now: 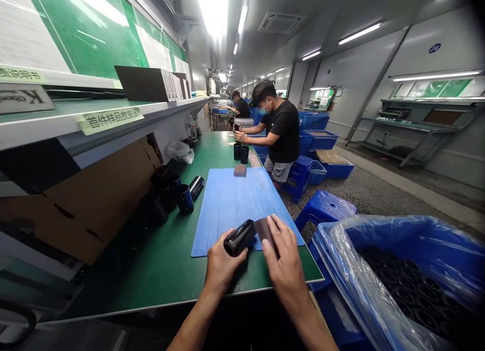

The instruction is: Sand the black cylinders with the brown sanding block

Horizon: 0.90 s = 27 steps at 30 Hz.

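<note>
My left hand [223,262] is wrapped round a glossy black cylinder [240,238], which lies tilted over the near edge of the blue mat [242,199]. In my right hand [283,255] is a flat dark brown block, perhaps a sanding sponge [264,232], gripped between thumb and fingers. The block's left edge is close to the cylinder's far end; whether they touch I cannot tell. A second brown block [240,170] rests at the mat's far edge. Left of the mat, several black cylinders stand on the green table, and one black cylinder [196,188] lies on its side.
A blue crate lined with clear plastic [333,250] holds many black round parts at my right. Beyond it stands a blue stool [329,205]. A co-worker [282,126] stands at the table's far right side, near two black cylinders. Cardboard [102,199] leans under the left shelf [166,106].
</note>
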### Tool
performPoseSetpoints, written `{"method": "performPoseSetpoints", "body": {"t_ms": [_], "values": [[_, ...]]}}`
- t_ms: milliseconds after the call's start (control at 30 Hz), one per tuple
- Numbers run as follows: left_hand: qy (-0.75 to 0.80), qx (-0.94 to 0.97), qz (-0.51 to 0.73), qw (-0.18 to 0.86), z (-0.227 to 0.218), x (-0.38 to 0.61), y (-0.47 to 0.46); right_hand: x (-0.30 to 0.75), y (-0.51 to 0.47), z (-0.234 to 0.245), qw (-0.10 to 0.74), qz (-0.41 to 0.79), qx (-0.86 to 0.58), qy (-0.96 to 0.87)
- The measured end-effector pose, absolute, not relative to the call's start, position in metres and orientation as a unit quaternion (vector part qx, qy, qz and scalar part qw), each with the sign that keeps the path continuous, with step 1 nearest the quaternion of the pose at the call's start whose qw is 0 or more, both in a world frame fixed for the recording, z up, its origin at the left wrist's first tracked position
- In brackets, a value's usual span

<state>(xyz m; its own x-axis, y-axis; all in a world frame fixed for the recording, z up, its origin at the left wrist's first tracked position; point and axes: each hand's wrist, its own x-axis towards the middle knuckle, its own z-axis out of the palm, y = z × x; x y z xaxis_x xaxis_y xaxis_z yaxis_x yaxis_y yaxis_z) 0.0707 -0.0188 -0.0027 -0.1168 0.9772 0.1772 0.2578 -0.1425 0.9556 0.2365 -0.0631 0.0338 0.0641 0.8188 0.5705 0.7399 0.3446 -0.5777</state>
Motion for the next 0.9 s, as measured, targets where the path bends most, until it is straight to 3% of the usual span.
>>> {"method": "performPoseSetpoints", "body": {"t_ms": [167,433,900], "values": [[0.532,0.576,0.494,0.376,0.002,0.07,-0.023,0.201,-0.068,0.028,0.369,0.02,-0.548,-0.75],[0.519,0.589,0.49,0.379,0.002,0.07,-0.022,0.209,-0.047,0.037,0.305,0.021,-0.541,-0.784],[0.525,0.584,0.484,0.386,0.001,0.071,-0.02,0.217,-0.038,0.036,0.3,0.019,-0.503,-0.81]]}}
